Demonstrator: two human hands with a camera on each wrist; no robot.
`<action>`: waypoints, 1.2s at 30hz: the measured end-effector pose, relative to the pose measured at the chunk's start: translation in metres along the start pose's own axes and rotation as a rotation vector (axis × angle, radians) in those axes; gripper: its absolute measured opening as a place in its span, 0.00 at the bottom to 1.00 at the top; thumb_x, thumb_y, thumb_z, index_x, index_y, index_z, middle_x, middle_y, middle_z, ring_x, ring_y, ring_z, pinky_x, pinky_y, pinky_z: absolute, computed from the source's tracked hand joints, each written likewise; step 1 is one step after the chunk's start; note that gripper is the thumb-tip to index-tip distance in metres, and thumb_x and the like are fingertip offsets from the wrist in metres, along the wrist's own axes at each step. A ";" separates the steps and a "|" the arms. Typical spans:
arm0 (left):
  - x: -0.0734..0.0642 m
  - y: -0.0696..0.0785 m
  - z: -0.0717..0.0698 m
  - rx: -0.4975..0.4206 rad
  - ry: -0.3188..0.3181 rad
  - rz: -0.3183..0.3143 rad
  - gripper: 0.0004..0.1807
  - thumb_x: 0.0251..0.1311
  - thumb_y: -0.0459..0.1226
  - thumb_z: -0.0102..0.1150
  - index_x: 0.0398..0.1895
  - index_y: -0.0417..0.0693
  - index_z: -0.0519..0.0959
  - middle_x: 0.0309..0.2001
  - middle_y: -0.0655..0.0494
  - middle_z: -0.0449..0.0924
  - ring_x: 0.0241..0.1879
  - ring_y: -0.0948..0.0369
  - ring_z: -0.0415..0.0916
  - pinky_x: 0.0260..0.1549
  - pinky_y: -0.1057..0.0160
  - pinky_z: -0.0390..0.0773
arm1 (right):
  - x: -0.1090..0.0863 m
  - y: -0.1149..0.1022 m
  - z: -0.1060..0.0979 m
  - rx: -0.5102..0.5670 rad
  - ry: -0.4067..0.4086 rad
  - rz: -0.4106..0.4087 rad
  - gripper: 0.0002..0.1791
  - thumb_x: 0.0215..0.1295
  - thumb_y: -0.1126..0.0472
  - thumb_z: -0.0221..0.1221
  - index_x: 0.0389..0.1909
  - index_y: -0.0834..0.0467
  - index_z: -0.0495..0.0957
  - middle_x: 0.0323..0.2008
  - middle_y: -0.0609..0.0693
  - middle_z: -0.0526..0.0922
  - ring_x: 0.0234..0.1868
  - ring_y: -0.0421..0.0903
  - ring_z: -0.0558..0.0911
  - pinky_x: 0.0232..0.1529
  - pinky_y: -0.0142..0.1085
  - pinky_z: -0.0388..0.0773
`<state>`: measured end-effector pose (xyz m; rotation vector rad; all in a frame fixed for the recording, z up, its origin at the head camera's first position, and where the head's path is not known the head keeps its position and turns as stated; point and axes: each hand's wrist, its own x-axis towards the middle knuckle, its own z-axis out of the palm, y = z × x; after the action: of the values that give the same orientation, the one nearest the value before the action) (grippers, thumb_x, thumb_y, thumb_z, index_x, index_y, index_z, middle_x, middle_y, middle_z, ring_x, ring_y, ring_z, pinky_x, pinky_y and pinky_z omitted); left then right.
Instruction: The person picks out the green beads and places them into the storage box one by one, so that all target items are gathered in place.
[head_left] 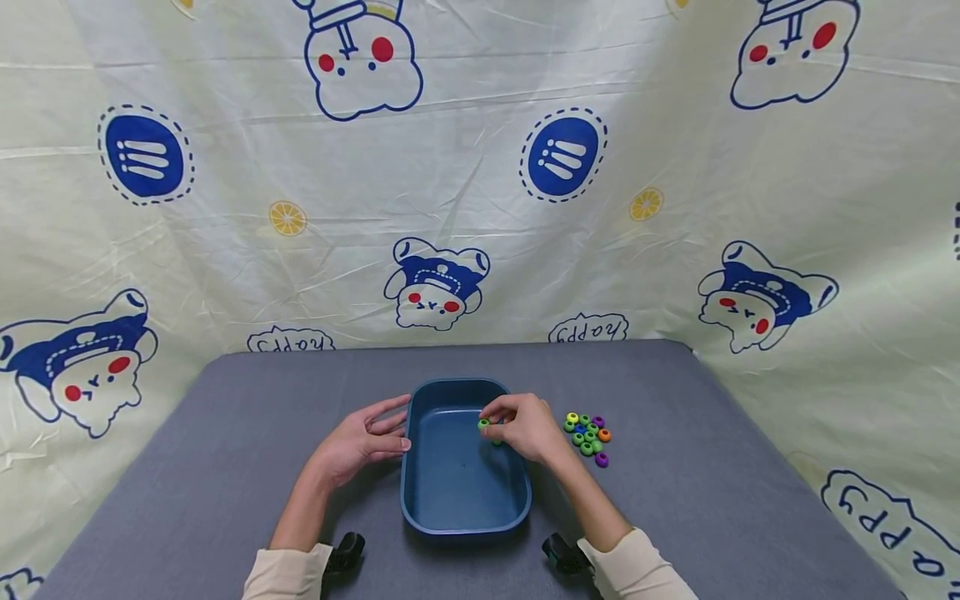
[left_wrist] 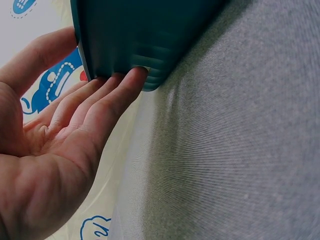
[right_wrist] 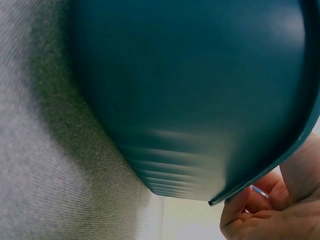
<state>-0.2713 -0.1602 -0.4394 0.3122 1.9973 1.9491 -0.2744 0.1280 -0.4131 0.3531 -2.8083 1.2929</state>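
A deep blue plastic tray [head_left: 442,500] with rounded corners stands in the middle of the table. My left hand [head_left: 362,447] touches its left wall with fingers nearly straight; in the left wrist view the fingertips [left_wrist: 136,74] lie against the outer side. Over the tray's right part, my right hand [head_left: 527,427] pinches a small green bead [head_left: 483,424] between thumb and forefinger. Another green bead [head_left: 497,442] shows just below those fingers. In the right wrist view the tray wall [right_wrist: 190,75] hides much of the right hand [right_wrist: 280,210].
Right of the tray lies a loose group of round beads [head_left: 592,428], mostly green, with purple, yellow, blue and orange ones. A grey cloth [head_left: 300,392] covers the table. Behind it hangs a pale printed curtain [head_left: 465,167]. Dark camera mounts sit at both wrists.
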 end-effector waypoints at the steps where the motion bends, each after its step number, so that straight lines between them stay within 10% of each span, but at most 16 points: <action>1: 0.000 0.000 0.000 0.000 -0.001 0.001 0.40 0.63 0.28 0.65 0.78 0.44 0.60 0.73 0.39 0.65 0.70 0.42 0.68 0.56 0.53 0.81 | 0.000 0.000 0.000 0.001 -0.002 0.001 0.08 0.58 0.64 0.72 0.39 0.56 0.88 0.30 0.46 0.83 0.30 0.43 0.76 0.29 0.34 0.74; 36: -0.001 0.001 -0.001 0.005 -0.005 0.001 0.41 0.64 0.28 0.64 0.78 0.44 0.59 0.74 0.38 0.63 0.71 0.42 0.67 0.57 0.53 0.81 | -0.002 0.001 -0.008 0.022 -0.042 -0.018 0.12 0.59 0.64 0.71 0.44 0.58 0.88 0.31 0.47 0.83 0.32 0.43 0.77 0.32 0.33 0.77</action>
<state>-0.2710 -0.1616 -0.4387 0.3190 1.9996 1.9417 -0.2730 0.1350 -0.4087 0.4109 -2.8201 1.3293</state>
